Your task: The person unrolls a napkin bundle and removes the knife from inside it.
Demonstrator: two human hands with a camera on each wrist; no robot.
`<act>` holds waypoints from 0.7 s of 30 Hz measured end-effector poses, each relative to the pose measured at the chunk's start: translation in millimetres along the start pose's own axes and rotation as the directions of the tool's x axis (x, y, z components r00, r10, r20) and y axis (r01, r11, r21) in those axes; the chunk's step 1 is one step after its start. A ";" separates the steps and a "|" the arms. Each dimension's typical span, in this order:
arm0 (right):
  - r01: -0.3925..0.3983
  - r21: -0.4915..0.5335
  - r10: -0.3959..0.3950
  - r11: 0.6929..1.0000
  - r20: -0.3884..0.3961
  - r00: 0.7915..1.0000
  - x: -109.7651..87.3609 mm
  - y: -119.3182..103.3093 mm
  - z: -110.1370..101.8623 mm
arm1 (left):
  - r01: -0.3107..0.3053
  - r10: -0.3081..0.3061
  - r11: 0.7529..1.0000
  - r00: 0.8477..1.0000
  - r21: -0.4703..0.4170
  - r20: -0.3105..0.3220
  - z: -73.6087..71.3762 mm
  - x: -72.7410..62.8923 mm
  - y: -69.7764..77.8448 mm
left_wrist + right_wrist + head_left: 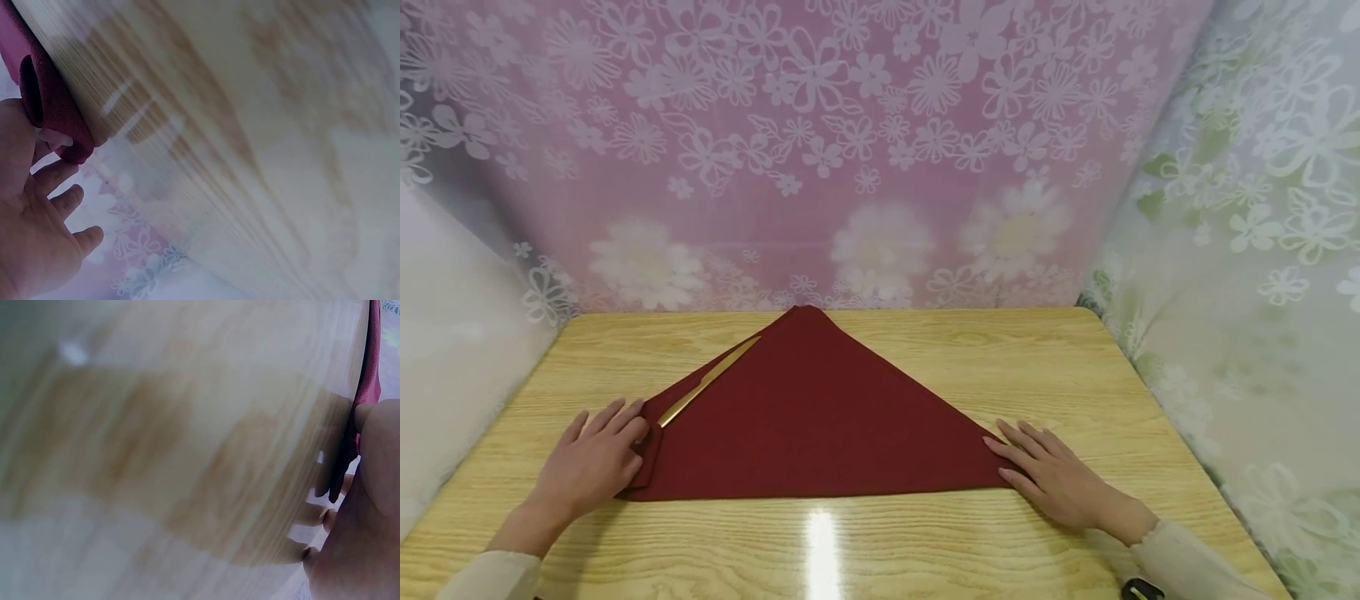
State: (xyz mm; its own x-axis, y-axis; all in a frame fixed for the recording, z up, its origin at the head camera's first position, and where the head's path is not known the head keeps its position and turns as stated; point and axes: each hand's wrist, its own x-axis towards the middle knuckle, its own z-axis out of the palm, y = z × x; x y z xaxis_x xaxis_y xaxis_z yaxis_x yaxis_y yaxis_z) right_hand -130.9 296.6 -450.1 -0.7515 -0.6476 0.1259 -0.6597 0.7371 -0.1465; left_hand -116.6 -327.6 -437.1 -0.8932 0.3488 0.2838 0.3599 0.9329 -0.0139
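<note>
A dark red cloth napkin point(827, 417) lies folded in a broad triangle on the wooden table, its peak near the back edge. A gold table knife point(709, 380) lies slanted along its upper left side. My left hand point(591, 454) pinches the turned-over left corner between thumb and forefinger, the other fingers spread. In the left wrist view, the folded napkin edge point(59, 106) curls into a loop beside the thumb. Across the table, my right hand point(1056, 475) rests with fairly straight fingers on the right corner. That napkin corner point(369, 375) shows under the hand in the right wrist view.
The light wooden table point(925, 542) carries a bright reflection near its front. Flowered pink curtain-like covering point(880, 167) stands behind it, with a pale flowered one point(1262, 292) at the right. A small black and yellow object point(1142, 590) shows beside the right sleeve.
</note>
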 end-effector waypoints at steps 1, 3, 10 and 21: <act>0.001 0.001 -0.001 1.000 -0.004 1.000 -0.3 0.4 0.4 | 0.001 -0.001 1.000 1.000 -0.001 -0.002 0.0 0.0 0.5; 0.015 0.000 -0.015 1.000 -0.025 1.000 -0.4 0.4 0.6 | 0.002 -0.002 1.000 1.000 0.006 -0.014 -0.6 -0.3 1.9; 0.028 -0.025 -0.029 0.999 -0.061 0.998 -3.9 7.0 8.1 | 0.009 -0.009 1.000 0.999 -0.005 -0.044 -7.8 2.9 15.0; 0.015 0.009 -0.014 1.000 -0.025 1.000 -0.6 -0.9 -1.6 | -0.101 0.100 0.995 0.994 -0.023 -0.046 -3.1 1.6 18.4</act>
State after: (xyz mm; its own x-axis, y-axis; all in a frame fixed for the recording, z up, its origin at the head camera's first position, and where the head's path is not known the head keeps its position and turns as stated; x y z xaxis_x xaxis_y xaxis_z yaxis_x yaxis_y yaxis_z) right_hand -129.8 296.6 -448.5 -0.7419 -0.6530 0.1525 -0.6705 0.7258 -0.1537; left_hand -110.5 -310.2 -433.9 -0.8391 0.4360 0.3252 0.4546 0.8905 -0.0207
